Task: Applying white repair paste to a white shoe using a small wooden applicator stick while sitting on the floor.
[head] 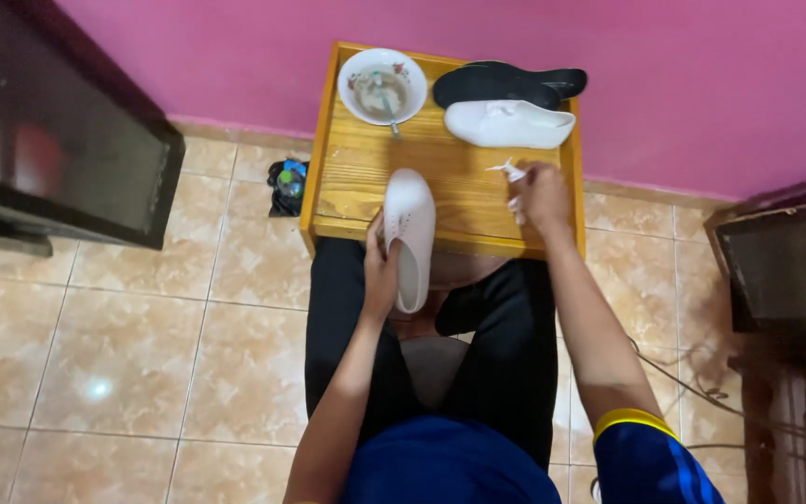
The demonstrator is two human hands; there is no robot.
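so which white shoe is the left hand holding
The near white shoe, overhanging the wooden table's front edge; the other white shoe lies untouched by the black insoles.

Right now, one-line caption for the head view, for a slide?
Seated person's left hand steadies a white shoe on a small wooden table; right hand pinches a white shoelace, bowl behind.

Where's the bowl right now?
In the head view, the white bowl sits on the wooden table's back-left corner, left of the black insoles and second white shoe.
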